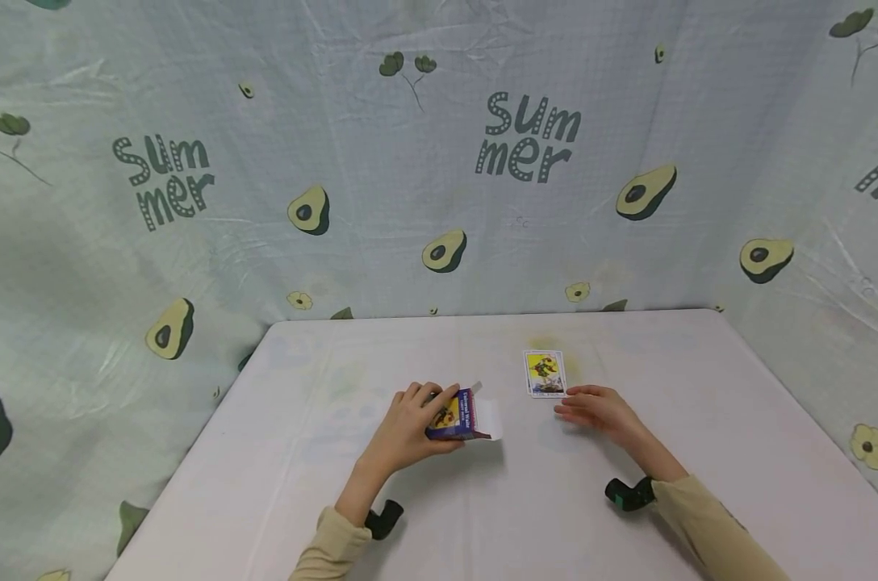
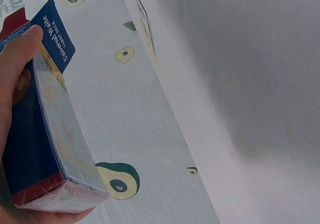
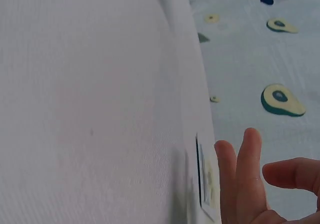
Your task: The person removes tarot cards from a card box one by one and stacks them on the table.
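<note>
My left hand (image 1: 408, 432) grips a tarot card box (image 1: 449, 413), blue with a yellow picture, above the middle of the table. The box's end flap stands open toward the right, and in the left wrist view its blue flap (image 2: 56, 36) reads "Universal Waite Tarot Deck". Fingers and thumb clasp the box from opposite sides. To the right, a small stack of tarot cards (image 1: 545, 374) lies face up, the top one yellow with a figure. Just beside its lower right corner hovers my right hand (image 1: 600, 413), fingers loosely extended and holding nothing.
A white cloth covers the table (image 1: 323, 371). Behind and at the sides hangs a pale curtain (image 1: 381, 161) printed with avocados and "summer". Dark wrist cameras (image 1: 630, 494) sit under both forearms.
</note>
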`<action>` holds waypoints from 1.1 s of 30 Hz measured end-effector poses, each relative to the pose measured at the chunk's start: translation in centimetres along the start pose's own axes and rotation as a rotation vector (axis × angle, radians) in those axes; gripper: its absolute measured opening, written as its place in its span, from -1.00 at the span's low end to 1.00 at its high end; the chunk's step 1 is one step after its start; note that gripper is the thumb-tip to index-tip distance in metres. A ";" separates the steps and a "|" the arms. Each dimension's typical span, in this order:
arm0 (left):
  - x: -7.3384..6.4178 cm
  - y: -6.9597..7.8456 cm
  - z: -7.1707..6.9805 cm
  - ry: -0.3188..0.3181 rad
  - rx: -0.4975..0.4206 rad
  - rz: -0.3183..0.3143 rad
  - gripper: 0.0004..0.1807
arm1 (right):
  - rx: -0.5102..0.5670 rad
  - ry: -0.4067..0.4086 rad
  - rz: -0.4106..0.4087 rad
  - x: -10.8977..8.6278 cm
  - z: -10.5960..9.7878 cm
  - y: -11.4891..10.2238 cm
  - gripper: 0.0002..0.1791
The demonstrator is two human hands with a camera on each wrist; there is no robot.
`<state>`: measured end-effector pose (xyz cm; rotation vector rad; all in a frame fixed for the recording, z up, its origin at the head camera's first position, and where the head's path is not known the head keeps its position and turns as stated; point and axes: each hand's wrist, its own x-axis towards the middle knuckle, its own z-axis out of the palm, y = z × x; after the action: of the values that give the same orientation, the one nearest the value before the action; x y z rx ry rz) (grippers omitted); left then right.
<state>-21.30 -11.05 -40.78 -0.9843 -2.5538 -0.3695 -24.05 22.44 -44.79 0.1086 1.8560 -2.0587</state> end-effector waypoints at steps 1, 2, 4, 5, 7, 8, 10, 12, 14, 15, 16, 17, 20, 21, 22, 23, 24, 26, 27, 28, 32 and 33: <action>0.0 0.0 0.0 0.000 -0.003 0.002 -0.18 | 0.004 -0.022 -0.012 -0.3 0.2 0.0 -0.43; 0.0 0.1 0.0 -0.001 0.001 0.005 -0.18 | 0.002 -0.048 -0.026 -0.5 0.4 0.0 -0.42; 0.0 0.1 0.0 -0.001 0.003 0.013 -0.18 | -0.023 -0.050 -0.028 -1.0 1.1 -0.4 -0.42; 0.0 0.1 0.0 -0.003 0.007 0.017 -0.18 | -0.037 -0.048 -0.027 -1.2 1.6 -0.6 -0.43; 0.0 0.1 0.1 -0.003 0.010 0.026 -0.19 | -0.090 -0.017 -0.010 -1.8 2.5 -1.1 -0.41; -0.1 0.1 0.1 -0.005 0.014 0.028 -0.19 | -0.110 -0.024 -0.016 -2.0 2.9 -1.2 -0.41; -0.2 0.1 0.2 -0.006 0.015 0.032 -0.19 | -0.157 -0.048 -0.035 -2.4 3.5 -1.4 -0.42; -0.2 0.2 0.3 -0.006 0.016 0.033 -0.19 | -0.194 -0.091 -0.066 -2.6 3.9 -1.3 -0.43; -0.3 0.2 0.3 -0.007 0.014 0.035 -0.19 | -0.234 -0.124 -0.094 -2.9 4.4 -1.3 -0.43; -0.3 0.3 0.4 -0.005 0.011 0.038 -0.19 | -0.249 -0.136 -0.104 -3.0 4.7 -1.4 -0.44; -0.3 0.3 0.4 -0.003 0.011 0.041 -0.19 | -0.264 -0.145 -0.113 -3.0 4.9 -1.4 -0.44; -0.3 0.3 0.4 -0.001 0.010 0.045 -0.18 | -0.282 -0.150 -0.123 -3.1 5.2 -1.4 -0.44; -0.3 0.3 0.4 0.008 0.014 0.059 -0.18 | -0.312 -0.147 -0.136 -3.2 5.9 -1.6 -0.43; -0.3 0.3 0.4 0.010 0.016 0.064 -0.18 | -0.315 -0.144 -0.138 -3.3 6.1 -1.7 -0.43; -0.3 0.3 0.5 0.010 0.017 0.068 -0.18 | -0.319 -0.143 -0.139 -3.3 6.3 -1.8 -0.43; -0.3 0.3 0.4 0.011 0.019 0.072 -0.18 | -0.323 -0.144 -0.145 -3.3 6.5 -1.8 -0.44; -0.3 0.3 0.4 0.010 0.021 0.076 -0.18 | -0.324 -0.148 -0.148 -3.4 6.7 -1.9 -0.44; -0.4 0.4 0.4 0.005 0.025 0.082 -0.17 | -0.318 -0.155 -0.149 -3.5 7.0 -2.1 -0.44; -0.4 0.4 0.4 0.004 0.026 0.085 -0.17 | -0.316 -0.163 -0.153 -3.4 7.2 -2.1 -0.45; -0.4 0.5 0.4 0.001 0.030 0.087 -0.17 | -0.316 -0.174 -0.156 -3.4 7.4 -2.2 -0.45; -0.5 0.7 0.3 -0.009 0.045 0.089 -0.16 | -0.303 -0.201 -0.156 -3.2 8.2 -2.2 -0.48; -0.5 0.7 0.3 -0.011 0.045 0.090 -0.16 | -0.303 -0.208 -0.158 -3.2 8.4 -2.2 -0.48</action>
<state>-20.57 -10.70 -41.15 -1.0824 -2.5057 -0.2815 -20.22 15.10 -40.65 -0.3271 2.0698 -1.7777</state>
